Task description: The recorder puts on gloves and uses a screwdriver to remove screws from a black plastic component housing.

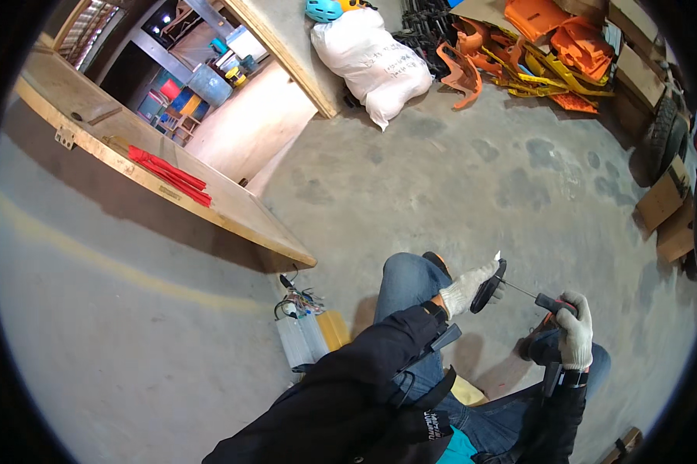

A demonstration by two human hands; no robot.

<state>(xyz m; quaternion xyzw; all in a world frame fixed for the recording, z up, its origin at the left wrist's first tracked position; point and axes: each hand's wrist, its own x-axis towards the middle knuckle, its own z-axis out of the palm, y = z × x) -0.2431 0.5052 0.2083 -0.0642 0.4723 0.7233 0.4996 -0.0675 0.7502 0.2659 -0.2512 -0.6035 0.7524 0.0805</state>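
Observation:
A white knitted glove covers my left hand (pixel 463 294), whose fingers are closed around a black oval part (pixel 488 287), possibly a mirror or cover; its exact kind is not plain. In my gloved right hand (pixel 577 332) is a screwdriver (pixel 550 302) with a dark and red handle. Its thin shaft points left at the black part, and the tip reaches its face or stops just short; I cannot tell which. Both hands are held above my bent, jeans-clad legs (pixel 412 280), with the grey concrete floor (pixel 410 185) beneath.
To the left an opened wooden door (pixel 232 220) carries a folded red cloth (pixel 170 176). Beside my left leg lie a translucent container (pixel 300 340) and bundled wires (pixel 306 298). Farther off are a white sack (pixel 371 62), orange plastic panels (pixel 576 46), yellow strips (pixel 545 73) and cardboard boxes (pixel 664 197).

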